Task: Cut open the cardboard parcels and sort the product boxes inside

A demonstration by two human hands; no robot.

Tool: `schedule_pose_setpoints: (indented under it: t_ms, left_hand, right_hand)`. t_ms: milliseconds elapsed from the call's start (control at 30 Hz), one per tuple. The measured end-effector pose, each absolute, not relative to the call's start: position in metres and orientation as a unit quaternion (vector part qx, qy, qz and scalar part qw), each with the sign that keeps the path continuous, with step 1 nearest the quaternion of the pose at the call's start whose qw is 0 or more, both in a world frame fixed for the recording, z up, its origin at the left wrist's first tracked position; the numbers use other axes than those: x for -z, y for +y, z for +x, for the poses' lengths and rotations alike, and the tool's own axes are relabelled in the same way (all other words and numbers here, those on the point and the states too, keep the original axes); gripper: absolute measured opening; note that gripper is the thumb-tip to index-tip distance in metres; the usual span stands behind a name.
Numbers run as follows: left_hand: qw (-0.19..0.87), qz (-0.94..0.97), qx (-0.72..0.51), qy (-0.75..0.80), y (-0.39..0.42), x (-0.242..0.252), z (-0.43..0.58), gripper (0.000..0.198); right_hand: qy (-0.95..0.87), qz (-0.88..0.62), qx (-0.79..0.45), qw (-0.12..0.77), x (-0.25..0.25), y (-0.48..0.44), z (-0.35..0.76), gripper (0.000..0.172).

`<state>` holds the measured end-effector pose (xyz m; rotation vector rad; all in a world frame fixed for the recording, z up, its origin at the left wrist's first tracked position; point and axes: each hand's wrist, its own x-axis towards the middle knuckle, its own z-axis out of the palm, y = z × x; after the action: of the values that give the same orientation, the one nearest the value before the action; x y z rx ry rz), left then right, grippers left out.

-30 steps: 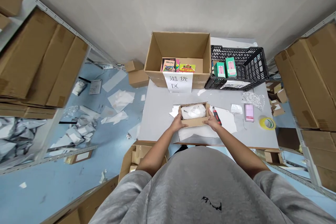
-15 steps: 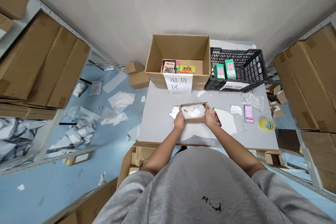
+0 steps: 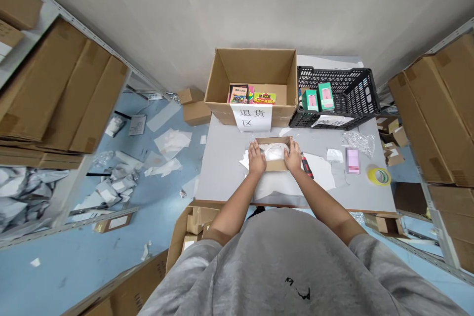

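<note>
Grey wall [image 3: 259, 5], blue floor [image 3: 74, 256] (paper-littered)

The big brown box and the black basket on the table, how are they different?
The brown box has solid cardboard walls; the black basket has plastic walls full of holes. The brown box is taller than the black basket. The brown box holds colourful flat packets; the black basket holds two green boxes. Both are open on top, stand side by side and carry white paper signs.

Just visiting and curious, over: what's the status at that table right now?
Left hand and right hand grip small cardboard box by its sides. White bag inside, box on grey table. Red-black knife just beside right hand.
</note>
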<state>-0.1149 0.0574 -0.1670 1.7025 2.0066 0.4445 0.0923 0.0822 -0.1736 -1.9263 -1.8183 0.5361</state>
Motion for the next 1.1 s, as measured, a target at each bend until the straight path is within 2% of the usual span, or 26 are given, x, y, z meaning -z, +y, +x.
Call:
schedule_pose_setpoints:
  t_ms: [133, 200, 267, 467, 633, 800, 933, 1000, 1100]
  left_hand:
    - [0.2, 0.69, -0.115, 0.687, 0.059, 0.165, -0.125, 0.097]
    - [0.207, 0.707, -0.124, 0.664, 0.061, 0.166, -0.131, 0.104]
    - [0.218, 0.706, -0.149, 0.657, 0.067, 0.168, -0.134, 0.103]
    - [0.237, 0.648, -0.206, 0.694, 0.105, 0.175, -0.137, 0.053]
    - [0.305, 0.64, -0.228, 0.667, 0.132, 0.18, -0.146, 0.037]
    - [0.33, 0.59, -0.22, 0.704, 0.139, 0.189, -0.139, 0.035]
    - [0.243, 0.592, -0.184, 0.746, 0.135, 0.189, -0.132, 0.035]
    - [0.208, 0.645, -0.166, 0.716, 0.129, 0.186, -0.133, 0.037]
    - [0.211, 0.741, -0.12, 0.626, 0.123, 0.183, -0.136, 0.042]
  right_hand:
    - [-0.657, -0.703, -0.188, 0.2, 0.172, 0.081, 0.095, 0.072]
    - [-0.657, -0.696, -0.193, 0.215, 0.172, 0.08, 0.097, 0.069]
    - [-0.644, -0.699, -0.206, 0.232, 0.173, 0.081, 0.098, 0.066]
    - [-0.606, -0.694, -0.266, 0.284, 0.179, 0.099, 0.105, 0.053]
    - [-0.593, -0.697, -0.3, 0.27, 0.183, 0.115, 0.113, 0.044]
    - [-0.62, -0.711, -0.273, 0.19, 0.186, 0.113, 0.108, 0.059]
    - [-0.657, -0.701, -0.24, 0.135, 0.186, 0.11, 0.109, 0.068]
    - [-0.683, -0.68, -0.239, 0.119, 0.187, 0.112, 0.112, 0.072]
    - [-0.704, -0.662, -0.239, 0.095, 0.19, 0.117, 0.116, 0.072]
